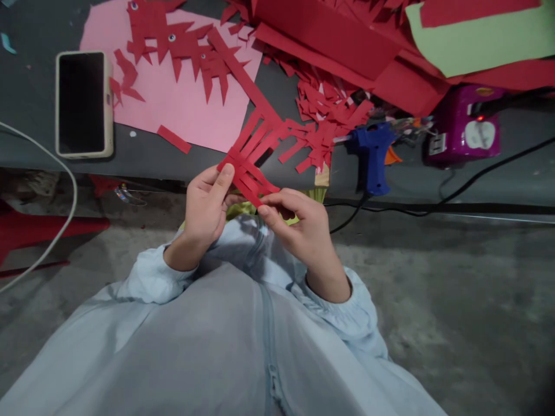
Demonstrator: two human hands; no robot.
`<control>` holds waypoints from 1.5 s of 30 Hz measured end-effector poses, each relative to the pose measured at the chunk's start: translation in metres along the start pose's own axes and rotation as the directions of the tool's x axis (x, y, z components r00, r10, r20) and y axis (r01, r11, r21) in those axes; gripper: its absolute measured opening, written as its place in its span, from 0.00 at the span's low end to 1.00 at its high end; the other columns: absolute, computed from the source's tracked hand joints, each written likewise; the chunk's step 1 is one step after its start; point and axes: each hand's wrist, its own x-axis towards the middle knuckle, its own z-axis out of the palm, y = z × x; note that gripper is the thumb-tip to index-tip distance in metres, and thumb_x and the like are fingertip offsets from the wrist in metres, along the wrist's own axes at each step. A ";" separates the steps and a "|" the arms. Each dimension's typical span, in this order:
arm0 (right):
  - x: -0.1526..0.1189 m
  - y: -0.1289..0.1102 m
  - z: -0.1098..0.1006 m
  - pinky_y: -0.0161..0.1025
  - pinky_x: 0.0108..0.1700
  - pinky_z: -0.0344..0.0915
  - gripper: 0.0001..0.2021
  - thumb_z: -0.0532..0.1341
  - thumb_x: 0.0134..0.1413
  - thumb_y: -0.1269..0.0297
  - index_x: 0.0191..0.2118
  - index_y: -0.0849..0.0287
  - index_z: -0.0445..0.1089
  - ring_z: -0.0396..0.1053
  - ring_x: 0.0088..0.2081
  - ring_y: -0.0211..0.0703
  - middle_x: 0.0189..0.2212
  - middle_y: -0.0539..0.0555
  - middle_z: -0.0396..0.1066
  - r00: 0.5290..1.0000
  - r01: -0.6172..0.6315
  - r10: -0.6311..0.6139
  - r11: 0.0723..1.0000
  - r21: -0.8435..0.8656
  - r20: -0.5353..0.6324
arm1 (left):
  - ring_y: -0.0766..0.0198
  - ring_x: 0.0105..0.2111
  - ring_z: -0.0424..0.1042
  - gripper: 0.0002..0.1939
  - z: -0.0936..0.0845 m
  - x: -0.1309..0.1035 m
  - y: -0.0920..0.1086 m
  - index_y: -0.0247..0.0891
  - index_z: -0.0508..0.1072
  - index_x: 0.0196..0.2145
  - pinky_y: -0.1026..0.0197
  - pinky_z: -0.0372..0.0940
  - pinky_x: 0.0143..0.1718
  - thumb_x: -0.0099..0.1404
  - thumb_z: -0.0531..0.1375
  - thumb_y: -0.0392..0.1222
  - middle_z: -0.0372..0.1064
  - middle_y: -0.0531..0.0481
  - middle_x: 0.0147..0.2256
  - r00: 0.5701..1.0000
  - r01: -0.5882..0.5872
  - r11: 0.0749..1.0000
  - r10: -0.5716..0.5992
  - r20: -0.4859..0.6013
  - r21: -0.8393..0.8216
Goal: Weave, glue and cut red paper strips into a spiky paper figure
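Both of my hands hold a piece of red paper strips (pixel 246 167), woven or crossed over one another, at the table's near edge. My left hand (pixel 207 202) pinches its left side, thumb on top. My right hand (pixel 301 222) grips the lower right strip ends between thumb and fingers. Long loose strips (pixel 260 136) fan out from the piece toward the table. Just beyond lie a long red paper strip (pixel 243 75) and a pile of short red paper pieces (pixel 321 115). Red paper fish-like cutouts with googly eyes (pixel 182 46) rest on a pink paper sheet (pixel 165 110).
A phone (pixel 82 104) lies at the left by a white cable (pixel 65 167). On the right are a blue glue gun (pixel 373 153) with a cord and a purple power box (pixel 466 130). Red sheets (pixel 329 40) and a light green sheet (pixel 477 46) cover the back right.
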 end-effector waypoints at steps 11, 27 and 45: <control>0.001 0.003 0.000 0.34 0.27 0.54 0.12 0.62 0.62 0.61 0.27 0.58 0.70 0.57 0.23 0.33 0.21 0.46 0.62 0.997 -0.069 0.069 0.997 0.026 -0.024 | 0.65 0.27 0.78 0.21 -0.001 -0.003 -0.005 0.38 0.78 0.29 0.64 0.74 0.29 0.54 0.72 0.60 0.78 0.52 0.27 0.997 -0.025 0.999 0.023 0.076 0.023; -0.002 0.005 -0.003 0.34 0.27 0.55 0.13 0.63 0.61 0.63 0.25 0.59 0.70 0.59 0.23 0.32 0.19 0.45 0.61 1.000 -0.026 0.025 0.999 -0.044 -0.015 | 0.71 0.22 0.74 0.20 0.001 -0.005 -0.002 0.38 0.78 0.27 0.71 0.68 0.23 0.53 0.73 0.59 0.76 0.55 0.23 0.997 0.044 0.998 -0.041 0.065 -0.037; 0.001 0.010 -0.007 0.35 0.28 0.61 0.08 0.64 0.58 0.61 0.30 0.57 0.77 0.64 0.23 0.35 0.21 0.47 0.71 0.989 -0.103 0.099 0.994 -0.031 -0.112 | 0.66 0.26 0.78 0.19 -0.003 -0.007 -0.005 0.35 0.80 0.28 0.64 0.76 0.31 0.56 0.71 0.57 0.80 0.48 0.29 0.986 0.072 0.997 -0.077 0.147 0.041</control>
